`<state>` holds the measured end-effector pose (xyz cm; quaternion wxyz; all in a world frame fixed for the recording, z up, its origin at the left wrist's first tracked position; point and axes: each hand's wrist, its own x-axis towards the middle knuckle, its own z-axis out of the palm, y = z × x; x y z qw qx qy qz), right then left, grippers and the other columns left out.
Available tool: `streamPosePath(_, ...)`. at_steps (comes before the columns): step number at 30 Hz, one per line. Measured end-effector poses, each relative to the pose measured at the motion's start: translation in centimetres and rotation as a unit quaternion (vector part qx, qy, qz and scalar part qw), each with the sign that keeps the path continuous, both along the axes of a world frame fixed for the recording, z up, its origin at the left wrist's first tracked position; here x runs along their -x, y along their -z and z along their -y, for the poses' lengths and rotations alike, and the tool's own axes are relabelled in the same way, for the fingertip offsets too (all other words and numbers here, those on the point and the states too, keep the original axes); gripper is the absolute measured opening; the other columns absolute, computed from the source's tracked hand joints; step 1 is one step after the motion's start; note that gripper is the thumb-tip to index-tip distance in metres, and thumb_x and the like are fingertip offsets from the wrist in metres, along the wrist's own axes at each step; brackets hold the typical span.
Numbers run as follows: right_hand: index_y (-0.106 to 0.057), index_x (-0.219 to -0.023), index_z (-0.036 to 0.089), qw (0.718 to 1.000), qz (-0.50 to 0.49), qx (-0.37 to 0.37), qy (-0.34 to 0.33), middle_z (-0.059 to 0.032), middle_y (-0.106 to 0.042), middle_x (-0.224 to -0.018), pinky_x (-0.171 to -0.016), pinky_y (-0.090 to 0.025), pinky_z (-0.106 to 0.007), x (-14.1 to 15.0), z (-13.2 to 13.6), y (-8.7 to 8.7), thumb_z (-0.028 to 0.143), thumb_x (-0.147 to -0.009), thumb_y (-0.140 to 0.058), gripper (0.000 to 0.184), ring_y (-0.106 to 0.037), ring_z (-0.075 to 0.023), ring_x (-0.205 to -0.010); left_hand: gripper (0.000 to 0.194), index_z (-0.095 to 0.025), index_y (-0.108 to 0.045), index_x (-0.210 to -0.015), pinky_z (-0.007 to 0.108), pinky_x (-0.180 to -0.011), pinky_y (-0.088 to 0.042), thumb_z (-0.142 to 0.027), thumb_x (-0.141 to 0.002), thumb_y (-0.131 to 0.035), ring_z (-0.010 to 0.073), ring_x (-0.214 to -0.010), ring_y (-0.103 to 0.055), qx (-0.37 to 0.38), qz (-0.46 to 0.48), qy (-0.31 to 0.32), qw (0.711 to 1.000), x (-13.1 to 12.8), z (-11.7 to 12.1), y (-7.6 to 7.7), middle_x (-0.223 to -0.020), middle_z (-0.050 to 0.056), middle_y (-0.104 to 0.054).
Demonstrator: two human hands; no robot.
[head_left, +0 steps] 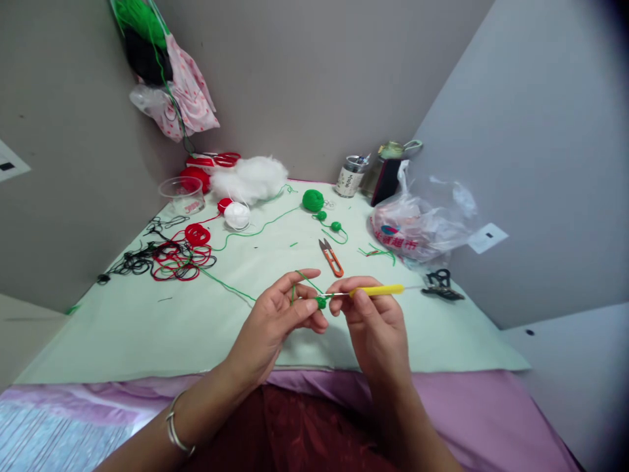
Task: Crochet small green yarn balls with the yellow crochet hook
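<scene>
My left hand (pixel 282 311) pinches a small green crochet piece (pixel 321 302) between thumb and fingers, with green yarn (pixel 230 286) looped over the forefinger and trailing left across the table. My right hand (pixel 371 308) is closed on a yellow-handled crochet hook (pixel 377 290), whose metal tip points left into the green piece. Both hands hover just above the pale green table cover (pixel 147 328), near its front edge.
Orange thread snips (pixel 331 256) lie just beyond my hands. Farther back are a green yarn ball (pixel 313 200), small green balls, a white ball (pixel 237 215), red and black yarn tangles (pixel 171 255), white stuffing (pixel 250 177), a clear cup (pixel 181 194), a plastic bag (pixel 417 226) and black scissors (pixel 441 285).
</scene>
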<state>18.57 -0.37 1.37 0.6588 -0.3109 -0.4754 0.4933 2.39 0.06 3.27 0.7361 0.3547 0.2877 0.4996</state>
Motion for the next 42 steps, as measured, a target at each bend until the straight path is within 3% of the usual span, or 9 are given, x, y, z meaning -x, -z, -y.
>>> streamPosePath(6, -0.076, -0.095, 0.022, 0.998, 0.047, -0.020, 0.028, -0.0052, -0.076, -0.090, -0.072, -0.059, -0.034, -0.4, 0.3, -0.1, 0.037, -0.101, -0.066, 0.019, -0.069, -0.0176, -0.074, 0.041, -0.016, -0.071, -0.126, 0.026, -0.069, -0.054, -0.026, -0.088, -0.082, 0.0131, -0.067, -0.069, -0.011, -0.014, -0.001, 1.000, 0.0, 0.1, 0.2, -0.079, -0.001, -0.069)
streamPosePath(13, -0.075, -0.104, 0.025, 0.983, 0.148, -0.090, 0.053, -0.0036, -0.075, -0.098, -0.077, -0.057, -0.035, -1.1, 1.1, -0.1, 0.024, -0.107, -0.055, 0.020, -0.069, -0.0177, -0.084, 0.035, -0.019, -0.071, -0.124, 0.024, -0.071, -0.056, -0.024, -0.090, -0.081, 0.0109, -0.071, -0.069, -0.050, -0.036, -0.022, 0.998, 0.0, 0.1, 0.5, -0.085, -0.003, -0.066)
streamPosePath(20, -0.069, -0.115, 0.027, 0.917, 0.323, -0.210, 0.106, -0.0057, -0.076, -0.104, -0.085, -0.058, -0.038, -1.0, 1.8, -0.4, 0.009, -0.104, -0.052, 0.027, -0.071, -0.0208, -0.097, 0.040, -0.019, -0.070, -0.121, 0.027, -0.076, -0.061, -0.021, -0.084, -0.086, 0.0131, -0.072, -0.073, -0.069, -0.094, -0.076, 0.990, -0.1, 0.0, 0.4, -0.082, -0.003, -0.069)
streamPosePath(25, -0.066, -0.121, 0.026, 0.875, 0.373, -0.280, 0.131, -0.0081, -0.077, -0.104, -0.083, -0.061, -0.038, -0.3, 1.8, 0.0, 0.004, -0.100, -0.053, 0.034, -0.074, -0.0222, -0.100, 0.037, -0.021, -0.074, -0.113, 0.026, -0.074, -0.061, -0.021, -0.079, -0.088, 0.0132, -0.071, -0.072, -0.081, -0.125, -0.126, 0.981, -0.3, 0.2, 0.3, -0.081, -0.003, -0.069)
streamPosePath(29, -0.067, -0.123, 0.026, 0.851, 0.397, -0.295, 0.174, -0.0113, -0.077, -0.113, -0.082, -0.063, -0.038, 0.1, 1.7, 0.7, 0.006, -0.099, -0.057, 0.033, -0.075, -0.0225, -0.100, 0.034, -0.021, -0.074, -0.110, 0.026, -0.074, -0.060, -0.020, -0.079, -0.087, 0.0132, -0.071, -0.070, -0.104, -0.158, -0.166, 0.968, -0.4, 0.3, 0.3, -0.078, -0.002, -0.070)
streamPosePath(32, -0.069, -0.121, 0.026, 0.861, 0.373, -0.291, 0.189, -0.0095, -0.078, -0.110, -0.081, -0.063, -0.037, 0.2, 1.6, 1.1, 0.007, -0.100, -0.057, 0.031, -0.076, -0.0221, -0.098, 0.036, -0.020, -0.073, -0.116, 0.025, -0.073, -0.058, -0.020, -0.082, -0.085, 0.0118, -0.070, -0.069, -0.105, -0.148, -0.128, 0.975, -0.2, 0.2, 0.4, -0.078, -0.003, -0.068)
streamPosePath(37, -0.071, -0.113, 0.025, 0.924, 0.268, -0.218, 0.161, -0.0045, -0.077, -0.102, -0.080, -0.062, -0.033, 0.1, 1.4, 0.9, 0.005, -0.102, -0.053, 0.029, -0.073, -0.0182, -0.093, 0.044, -0.021, -0.068, -0.130, 0.018, -0.056, -0.044, -0.027, -0.089, -0.084, 0.0001, -0.050, -0.055, -0.045, -0.073, -0.037, 0.996, 0.3, -0.2, 0.7, -0.091, -0.005, -0.066)
streamPosePath(40, -0.071, -0.113, 0.025, 0.935, 0.243, -0.203, 0.157, -0.0035, -0.077, -0.102, -0.078, -0.061, -0.032, 0.2, 1.5, 0.7, 0.007, -0.103, -0.052, 0.027, -0.072, -0.0169, -0.090, 0.049, -0.020, -0.067, -0.132, 0.017, -0.047, -0.033, -0.027, -0.087, -0.086, -0.0021, -0.045, -0.048, -0.025, -0.056, -0.030, 0.998, 0.3, -0.2, 0.8, -0.091, -0.005, -0.064)
streamPosePath(42, -0.070, -0.114, 0.025, 0.933, 0.249, -0.203, 0.163, -0.0034, -0.077, -0.103, -0.077, -0.062, -0.032, 0.3, 1.5, 0.8, 0.007, -0.103, -0.053, 0.027, -0.072, -0.0167, -0.089, 0.053, -0.021, -0.067, -0.132, 0.017, -0.047, -0.034, -0.025, -0.084, -0.088, -0.0012, -0.047, -0.050, -0.026, -0.056, -0.041, 0.997, 0.1, -0.1, 0.9, -0.092, -0.005, -0.064)
